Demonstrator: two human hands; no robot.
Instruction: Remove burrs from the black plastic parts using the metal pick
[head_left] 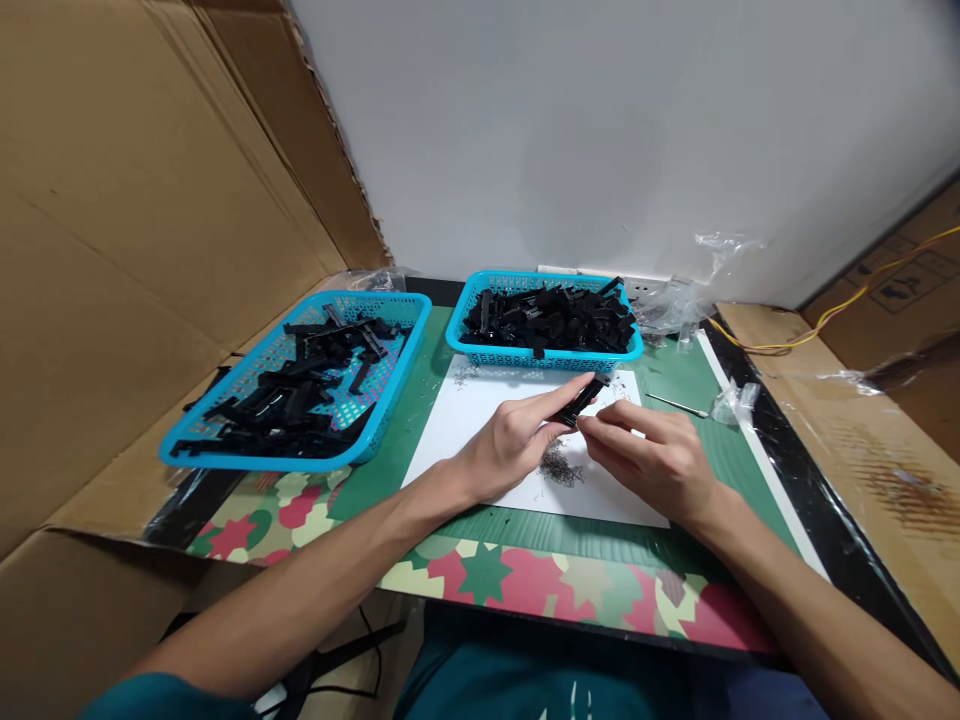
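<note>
My left hand (pixel 517 440) grips a small black plastic part (pixel 586 398), long and narrow, tilted up to the right. Close against its lower end, the fingertips of my right hand (pixel 649 445) are pinched together; whatever they hold is too small to make out. Below both hands, a pile of tiny metal springs or clips (pixel 561 466) lies on a white sheet (pixel 457 450). Behind the hands stands a blue basket (pixel 544 358) heaped with black plastic pieces (pixel 555 318).
A second blue basket (pixel 375 440) with longer black parts (pixel 300 390) stands at the left. A thin metal tool (pixel 675 404) lies right of the sheet, beside crumpled clear plastic (pixel 735 403). Cardboard (pixel 150 200) walls the left side; a yellow cable (pixel 832 312) runs at the right.
</note>
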